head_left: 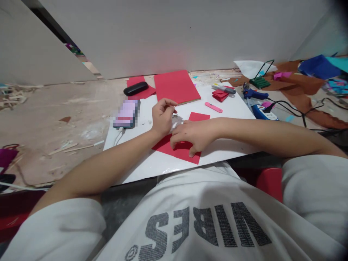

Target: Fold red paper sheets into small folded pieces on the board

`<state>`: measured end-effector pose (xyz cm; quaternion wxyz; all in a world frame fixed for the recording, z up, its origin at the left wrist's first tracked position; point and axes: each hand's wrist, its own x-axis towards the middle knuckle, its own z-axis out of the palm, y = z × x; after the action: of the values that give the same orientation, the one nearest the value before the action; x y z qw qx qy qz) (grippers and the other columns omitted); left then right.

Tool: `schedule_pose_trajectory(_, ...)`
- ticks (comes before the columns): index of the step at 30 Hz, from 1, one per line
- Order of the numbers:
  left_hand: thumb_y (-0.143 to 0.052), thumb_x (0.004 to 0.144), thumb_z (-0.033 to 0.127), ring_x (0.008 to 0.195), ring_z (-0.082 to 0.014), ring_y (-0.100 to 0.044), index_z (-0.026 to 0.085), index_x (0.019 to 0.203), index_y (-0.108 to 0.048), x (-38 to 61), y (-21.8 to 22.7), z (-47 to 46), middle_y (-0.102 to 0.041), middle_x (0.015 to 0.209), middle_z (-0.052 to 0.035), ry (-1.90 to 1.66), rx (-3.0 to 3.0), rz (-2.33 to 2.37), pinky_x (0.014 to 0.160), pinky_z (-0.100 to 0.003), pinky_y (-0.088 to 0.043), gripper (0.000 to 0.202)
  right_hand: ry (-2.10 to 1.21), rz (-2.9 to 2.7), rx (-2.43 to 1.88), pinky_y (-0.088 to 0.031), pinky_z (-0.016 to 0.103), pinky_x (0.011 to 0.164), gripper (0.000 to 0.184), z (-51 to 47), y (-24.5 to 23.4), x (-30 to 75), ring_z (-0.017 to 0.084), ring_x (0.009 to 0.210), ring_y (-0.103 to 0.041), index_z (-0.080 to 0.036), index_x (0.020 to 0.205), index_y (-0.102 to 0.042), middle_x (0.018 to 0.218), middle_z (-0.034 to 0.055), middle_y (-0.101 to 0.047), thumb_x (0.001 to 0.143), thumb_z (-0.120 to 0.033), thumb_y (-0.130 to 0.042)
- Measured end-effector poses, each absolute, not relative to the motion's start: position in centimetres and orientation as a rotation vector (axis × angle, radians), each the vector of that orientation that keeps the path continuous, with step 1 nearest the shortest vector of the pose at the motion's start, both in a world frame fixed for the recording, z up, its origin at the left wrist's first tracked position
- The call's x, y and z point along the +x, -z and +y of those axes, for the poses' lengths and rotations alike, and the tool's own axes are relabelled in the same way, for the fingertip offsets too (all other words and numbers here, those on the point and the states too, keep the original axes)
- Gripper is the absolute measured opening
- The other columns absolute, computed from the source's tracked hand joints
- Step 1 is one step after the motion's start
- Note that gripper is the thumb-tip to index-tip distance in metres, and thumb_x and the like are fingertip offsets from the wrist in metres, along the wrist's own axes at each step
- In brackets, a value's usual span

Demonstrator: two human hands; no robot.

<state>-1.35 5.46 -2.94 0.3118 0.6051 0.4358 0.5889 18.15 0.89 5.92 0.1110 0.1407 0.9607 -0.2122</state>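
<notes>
A piece of red paper lies on the white board right in front of me. My right hand rests over it, fingers bent and apart, thumb and fingertips on the paper. Just left of it, my left hand is raised with its fingers curled in toward the thumb; anything in them is too small to make out. Whitish scraps show between the two hands. A smaller red paper piece sticks out beyond my right hand, and a pink cutter lies past it.
Large red sheets lie at the board's back edge, beside a black case. A phone with a cable is at left. A grey cutter tops small red pieces. Rightward are a blue glue gun and power strip.
</notes>
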Motion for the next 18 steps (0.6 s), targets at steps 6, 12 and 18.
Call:
schedule_pose_trajectory(6, -0.069, 0.08, 0.041, 0.08, -0.0227, -0.073, 0.029, 0.092, -0.071, -1.1, 2.9, 5.1, -0.073, 0.09, -0.003, -1.532, 1.605, 1.147, 0.081, -0.041, -0.068, 0.017, 0.515, 2.685, 0.511, -0.046, 0.038, 0.082, 0.046, 0.2, -7.1, 16.8, 0.028, 0.112, -0.075, -0.022, 0.152, -0.083, 0.142, 0.0111, -0.085, 0.107, -0.024, -0.094)
schedule_pose_trajectory(12, -0.069, 0.083, 0.04, 0.08, -0.0229, -0.073, 0.029, 0.094, -0.075, -1.4, 3.5, 5.2, -0.078, 0.094, -0.0036, -1.567, 1.632, 1.128, 0.081, -0.041, -0.066, 0.016, 0.125, 2.729, 0.413, -0.034, 0.039, 0.073, 0.027, -3.2, -9.4, 18.8, 0.021, 0.082, -0.058, -0.019, 0.11, -0.083, 0.12, 0.0083, -0.083, 0.111, 0.003, -0.067)
schedule_pose_trajectory(18, -0.067, 0.11, 0.048, 0.121, -0.0343, -0.086, 0.025, 0.116, -0.088, -1.4, 2.7, 3.4, -0.094, 0.127, -0.0138, -0.888, 2.318, 0.947, 0.115, -0.053, -0.067, 0.032, -0.252, 3.164, 0.565, -0.029, 0.04, 0.068, 0.027, -8.6, -7.2, 28.7, 0.019, 0.064, -0.047, -0.023, 0.104, -0.076, 0.109, 0.0051, -0.088, 0.112, -0.001, -0.064)
